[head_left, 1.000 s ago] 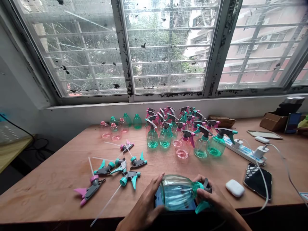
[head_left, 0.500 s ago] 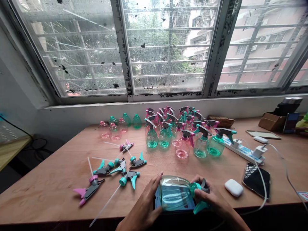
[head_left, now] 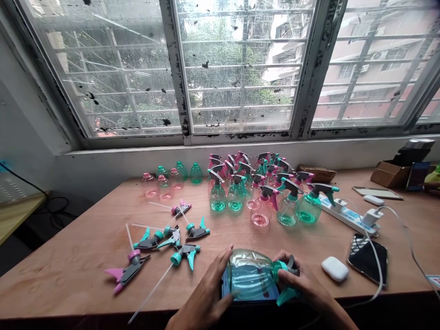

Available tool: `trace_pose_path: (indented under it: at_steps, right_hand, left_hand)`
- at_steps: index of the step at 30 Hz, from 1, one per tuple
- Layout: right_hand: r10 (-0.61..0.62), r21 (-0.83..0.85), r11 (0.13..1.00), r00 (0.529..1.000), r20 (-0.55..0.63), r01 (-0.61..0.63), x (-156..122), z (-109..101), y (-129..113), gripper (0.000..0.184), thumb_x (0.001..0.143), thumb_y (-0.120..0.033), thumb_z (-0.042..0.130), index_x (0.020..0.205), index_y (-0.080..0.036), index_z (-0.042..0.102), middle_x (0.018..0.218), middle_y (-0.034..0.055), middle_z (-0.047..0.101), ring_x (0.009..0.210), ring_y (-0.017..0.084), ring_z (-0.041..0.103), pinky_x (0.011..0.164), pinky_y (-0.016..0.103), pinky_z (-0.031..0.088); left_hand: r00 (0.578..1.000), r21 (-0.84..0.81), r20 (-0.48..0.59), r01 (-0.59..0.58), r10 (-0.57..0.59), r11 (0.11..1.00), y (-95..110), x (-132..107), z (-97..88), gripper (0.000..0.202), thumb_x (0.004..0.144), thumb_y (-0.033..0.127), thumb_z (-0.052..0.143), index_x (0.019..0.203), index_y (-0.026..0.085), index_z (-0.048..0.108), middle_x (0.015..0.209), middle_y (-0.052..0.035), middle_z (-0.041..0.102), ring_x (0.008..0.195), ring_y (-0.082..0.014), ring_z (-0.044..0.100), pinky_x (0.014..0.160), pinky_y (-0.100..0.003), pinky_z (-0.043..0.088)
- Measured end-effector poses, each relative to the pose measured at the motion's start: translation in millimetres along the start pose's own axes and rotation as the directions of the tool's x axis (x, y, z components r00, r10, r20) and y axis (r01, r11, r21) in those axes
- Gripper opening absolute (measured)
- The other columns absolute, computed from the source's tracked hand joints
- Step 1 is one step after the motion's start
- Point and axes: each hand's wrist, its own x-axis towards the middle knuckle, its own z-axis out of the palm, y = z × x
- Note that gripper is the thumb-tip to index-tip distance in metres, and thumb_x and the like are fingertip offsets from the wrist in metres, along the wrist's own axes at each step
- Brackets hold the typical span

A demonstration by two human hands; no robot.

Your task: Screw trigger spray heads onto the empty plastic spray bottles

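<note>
A green see-through spray bottle [head_left: 252, 275] lies sideways between my hands at the table's front edge. My left hand [head_left: 213, 288] is wrapped round its base end. The fingers of my right hand [head_left: 297, 277] close on the teal collar and dark trigger head [head_left: 288, 293] at its neck. Behind the bottle shows part of a lit screen, mostly hidden. To the left, several loose spray heads [head_left: 184, 254] with straws lie scattered, some teal and some pink. Beyond my hands stands a group of spray bottles with heads fitted [head_left: 235, 197], green and pink.
Several bottles without heads [head_left: 165, 188] stand at the back left. On the right are a white earbud case [head_left: 334, 269], a black phone [head_left: 367, 259] under a white cable, and a power strip [head_left: 350, 215]. A cardboard box [head_left: 388, 173] sits at the back right.
Nearly nothing differs. Both hands keep the spray bottle in about the same place, and the view has shifted very slightly.
</note>
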Motion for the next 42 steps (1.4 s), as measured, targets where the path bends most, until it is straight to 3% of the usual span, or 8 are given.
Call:
trace_pose_path:
  at_steps: [6, 11, 16, 21, 26, 36, 39, 42]
  right_hand:
    - [-0.002, -0.018, 1.0, 1.0, -0.003, 0.002, 0.1, -1.7, 2.7, 0.041, 0.073, -0.051, 0.081, 0.091, -0.018, 0.064, 0.063, -0.0041, 0.056, 0.057, 0.015, 0.053, 0.054, 0.025, 0.04]
    - [0.003, 0.014, 1.0, 1.0, 0.005, -0.003, 0.0, -0.9, 0.9, 0.039, 0.074, -0.049, 0.081, 0.091, -0.018, 0.063, 0.064, -0.0039, 0.057, 0.058, 0.014, 0.053, 0.055, 0.025, 0.039]
    - [0.002, 0.031, 1.0, 1.0, -0.007, -0.002, 0.4, -1.2, 2.1, 0.04, 0.074, -0.049, 0.081, 0.091, -0.018, 0.063, 0.062, -0.0042, 0.057, 0.056, 0.014, 0.052, 0.053, 0.025, 0.037]
    - [-0.004, 0.022, 1.0, 1.0, -0.01, 0.004, 0.6, -1.8, 3.7, 0.039, 0.074, -0.048, 0.081, 0.09, -0.017, 0.064, 0.062, -0.0044, 0.058, 0.056, 0.014, 0.052, 0.053, 0.025, 0.037]
    - [-0.005, 0.014, 1.0, 1.0, -0.018, 0.005, 1.0, -2.1, 4.3, 0.038, 0.074, -0.048, 0.081, 0.09, -0.018, 0.065, 0.062, -0.0043, 0.058, 0.057, 0.014, 0.053, 0.054, 0.024, 0.039]
    - [-0.008, 0.024, 1.0, 1.0, -0.013, 0.008, 1.9, -2.2, 4.4, 0.038, 0.075, -0.049, 0.08, 0.09, -0.018, 0.064, 0.062, -0.0046, 0.055, 0.055, 0.013, 0.05, 0.053, 0.025, 0.037]
    - [-0.004, -0.006, 1.0, 1.0, 0.012, 0.004, 3.7, -4.7, 7.5, 0.037, 0.077, -0.048, 0.079, 0.091, -0.018, 0.064, 0.064, -0.0042, 0.057, 0.057, 0.013, 0.051, 0.054, 0.024, 0.037]
    - [0.008, -0.042, 0.999, 1.0, 0.01, -0.008, 5.6, -6.9, 10.4, 0.037, 0.078, -0.048, 0.079, 0.093, -0.018, 0.064, 0.066, -0.0038, 0.057, 0.059, 0.014, 0.052, 0.055, 0.024, 0.037]
  left_hand:
    - [1.0, -0.001, 0.003, 0.029, -0.029, 1.0, -6.5, -1.7, 2.9, 0.113, 0.078, 0.026, 0.081, 0.157, 0.036, 0.0, 0.166, -0.0081, 0.021, 0.151, -0.0348, 0.022, 0.122, -0.054, 0.022]
    - [0.999, -0.01, 0.014, 0.035, -0.035, 0.999, -2.8, 0.9, -0.2, 0.108, 0.08, 0.027, 0.079, 0.158, 0.035, 0.005, 0.166, -0.0077, 0.021, 0.151, -0.0339, 0.022, 0.122, -0.053, 0.024]
    - [1.0, 0.026, 0.008, -0.009, 0.008, 1.0, -5.7, -0.5, 2.5, 0.095, 0.086, 0.017, 0.066, 0.157, 0.038, 0.007, 0.165, -0.0044, 0.024, 0.15, -0.0318, 0.026, 0.122, -0.052, 0.024]
    - [1.0, 0.031, -0.006, -0.022, 0.022, 0.999, -9.1, -2.5, 5.3, 0.105, 0.083, 0.014, 0.067, 0.158, 0.035, -0.004, 0.164, -0.0078, 0.025, 0.149, -0.0326, 0.028, 0.121, -0.053, 0.026]
    - [1.0, 0.007, 0.027, 0.005, -0.005, 1.0, -5.7, -3.0, 2.1, 0.112, 0.078, 0.025, 0.079, 0.158, 0.032, 0.002, 0.164, -0.0108, 0.023, 0.15, -0.0364, 0.024, 0.121, -0.056, 0.024]
    - [0.999, 0.036, -0.003, -0.033, 0.033, 0.999, -9.9, -2.0, 4.5, 0.093, 0.087, 0.016, 0.065, 0.158, 0.032, 0.006, 0.164, -0.0096, 0.026, 0.149, -0.0331, 0.026, 0.122, -0.052, 0.024]
    - [1.0, 0.005, -0.01, -0.024, 0.025, 1.0, -7.3, -0.5, 4.8, 0.107, 0.083, 0.021, 0.073, 0.158, 0.032, -0.003, 0.165, -0.0112, 0.022, 0.15, -0.0349, 0.025, 0.121, -0.054, 0.025]
    - [1.0, -0.005, 0.003, 0.001, -0.001, 1.0, 0.5, 2.5, 1.9, 0.114, 0.078, 0.027, 0.08, 0.158, 0.034, -0.001, 0.166, -0.0106, 0.018, 0.15, -0.0364, 0.022, 0.12, -0.057, 0.024]
